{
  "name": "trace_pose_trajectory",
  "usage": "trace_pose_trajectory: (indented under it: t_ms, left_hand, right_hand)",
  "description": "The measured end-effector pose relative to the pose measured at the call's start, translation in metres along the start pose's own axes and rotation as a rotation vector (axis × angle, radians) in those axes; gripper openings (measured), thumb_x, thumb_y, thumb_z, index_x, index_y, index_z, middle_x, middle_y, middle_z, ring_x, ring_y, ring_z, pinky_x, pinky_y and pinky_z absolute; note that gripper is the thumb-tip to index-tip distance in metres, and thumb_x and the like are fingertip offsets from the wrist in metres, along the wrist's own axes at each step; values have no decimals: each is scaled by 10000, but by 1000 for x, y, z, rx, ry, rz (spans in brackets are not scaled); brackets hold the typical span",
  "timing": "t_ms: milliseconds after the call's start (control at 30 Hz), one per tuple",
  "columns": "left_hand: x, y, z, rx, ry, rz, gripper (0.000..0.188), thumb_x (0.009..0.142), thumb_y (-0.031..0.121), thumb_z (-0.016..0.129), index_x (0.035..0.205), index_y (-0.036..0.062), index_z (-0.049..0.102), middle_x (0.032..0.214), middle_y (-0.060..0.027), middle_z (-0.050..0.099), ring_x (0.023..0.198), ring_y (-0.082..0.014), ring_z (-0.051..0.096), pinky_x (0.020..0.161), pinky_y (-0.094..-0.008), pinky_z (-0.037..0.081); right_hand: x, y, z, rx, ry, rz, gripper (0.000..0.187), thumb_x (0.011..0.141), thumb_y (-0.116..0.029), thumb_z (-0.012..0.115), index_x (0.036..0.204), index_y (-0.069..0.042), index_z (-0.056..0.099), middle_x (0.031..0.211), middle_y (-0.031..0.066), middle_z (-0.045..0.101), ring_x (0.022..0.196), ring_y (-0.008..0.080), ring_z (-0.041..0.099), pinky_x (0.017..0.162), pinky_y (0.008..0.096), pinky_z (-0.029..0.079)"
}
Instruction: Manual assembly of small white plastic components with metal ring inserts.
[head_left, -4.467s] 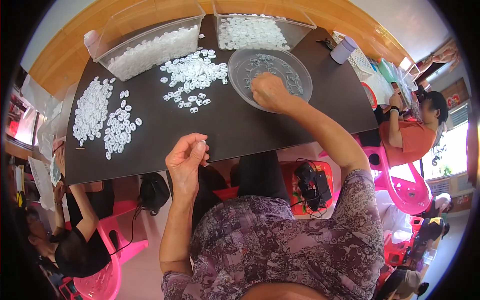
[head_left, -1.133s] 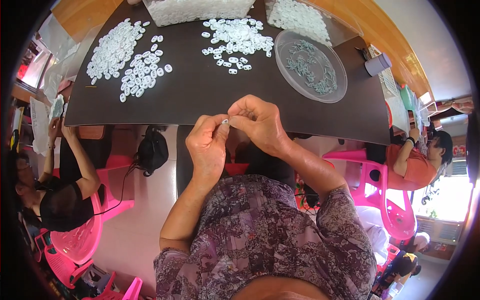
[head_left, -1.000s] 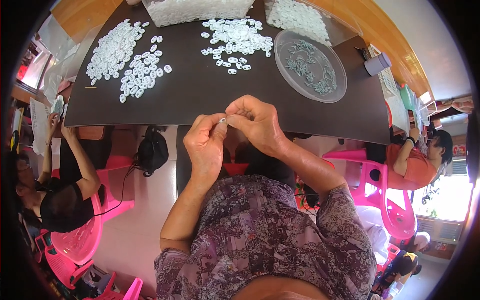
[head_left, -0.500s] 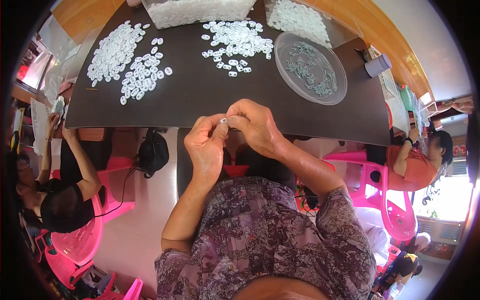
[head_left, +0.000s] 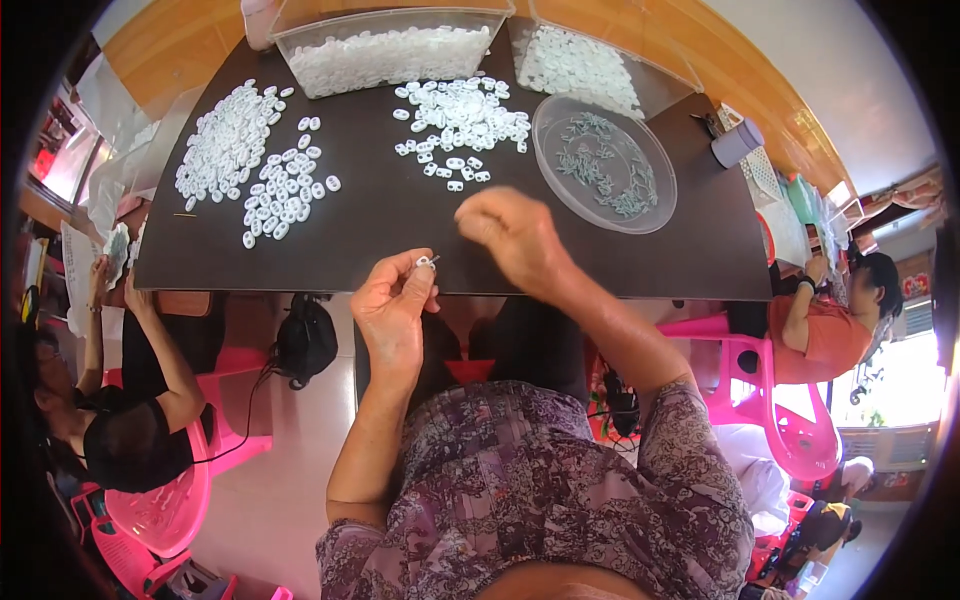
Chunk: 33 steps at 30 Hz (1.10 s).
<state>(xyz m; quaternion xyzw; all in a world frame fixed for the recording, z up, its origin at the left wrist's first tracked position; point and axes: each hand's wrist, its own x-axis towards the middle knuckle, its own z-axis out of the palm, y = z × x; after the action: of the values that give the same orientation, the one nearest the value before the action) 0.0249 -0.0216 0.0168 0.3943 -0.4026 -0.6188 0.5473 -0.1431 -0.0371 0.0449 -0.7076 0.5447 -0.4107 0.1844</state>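
Note:
My left hand (head_left: 390, 315) is raised at the table's near edge, pinching a small white plastic piece (head_left: 425, 262) between thumb and forefinger. A thin greyish pin seems to stick out of that piece. To its right and farther in, my right hand (head_left: 515, 235) hovers over the dark table, its curled fingers smeared by motion. The closest pile to it is one of small white two-holed pieces (head_left: 465, 112). A round clear tray (head_left: 572, 203) on the right holds many grey-green pins (head_left: 590, 172).
Oval white rings (head_left: 222, 145) lie in two heaps at left. Behind stand a clear bin of white parts (head_left: 390, 60) and a second clear bin (head_left: 580, 70). A lilac cup (head_left: 737, 143) is at right. People sit on pink chairs (head_left: 165, 505) on both sides.
My hands have come apart. The right one has moved up and away over the table, while the left keeps the white piece, lower and slightly leftward. My view has shifted a little.

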Motion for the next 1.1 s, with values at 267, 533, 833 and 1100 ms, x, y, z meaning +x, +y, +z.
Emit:
trace_pose_trajectory:
  t_ms: [267,533,833,1100]
  left_hand:
    - [4,-1,-1,-46,-17,9,147,828,27,624,944,-63,632,755,-61,611,588,-93,536,509,-209,443]
    - [6,0,-3,-59,-27,-14,147,830,30,622,946,-59,632,755,-60,608,592,-91,529,503,-209,436]
    - [6,2,-3,-77,-33,-35,147,826,28,626,943,-61,632,753,-64,604,594,-95,528,497,-212,436]
    - [7,6,-4,-64,-31,-56,158,829,47,631,944,-63,633,765,-78,617,602,-103,541,510,-217,442]
  right_hand:
    - [62,49,-1,-574,84,-141,100,762,-149,620,821,-75,652,763,133,586,773,328,551,679,427,442]
    - [81,62,8,-743,-108,-209,104,725,-146,642,711,-52,600,735,155,554,758,341,533,662,448,439]
    - [79,64,8,-658,-19,-304,110,737,-93,614,761,-19,537,763,163,572,763,350,532,661,448,430]
    - [34,6,-13,-184,-123,-198,99,768,-87,646,832,-39,588,725,88,556,675,240,535,614,344,429]
